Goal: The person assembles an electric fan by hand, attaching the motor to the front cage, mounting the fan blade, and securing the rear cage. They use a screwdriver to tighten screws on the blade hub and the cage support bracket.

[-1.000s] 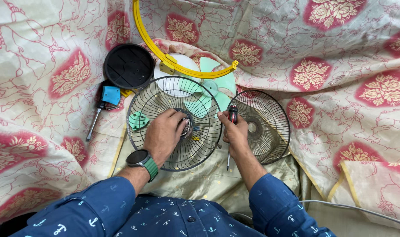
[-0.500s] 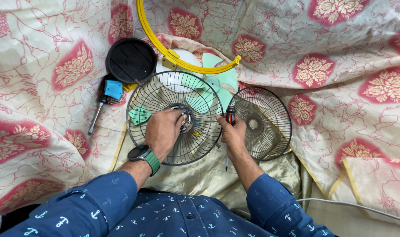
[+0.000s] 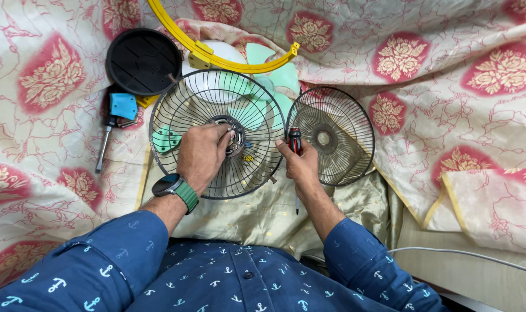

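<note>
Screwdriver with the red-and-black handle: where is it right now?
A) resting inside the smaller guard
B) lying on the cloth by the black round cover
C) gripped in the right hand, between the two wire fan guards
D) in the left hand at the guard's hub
C: the right hand grips the screwdriver, its shaft pointing down towards the person, while the left hand sits on the hub of the larger fan guard.

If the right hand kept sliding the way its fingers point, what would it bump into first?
Probably the rim of the big wire fan guard. The right hand, holding a screwdriver, points up and left, with its fingertips already at that rim. The smaller guard lies off to its right. Depth is hard to judge.
</note>
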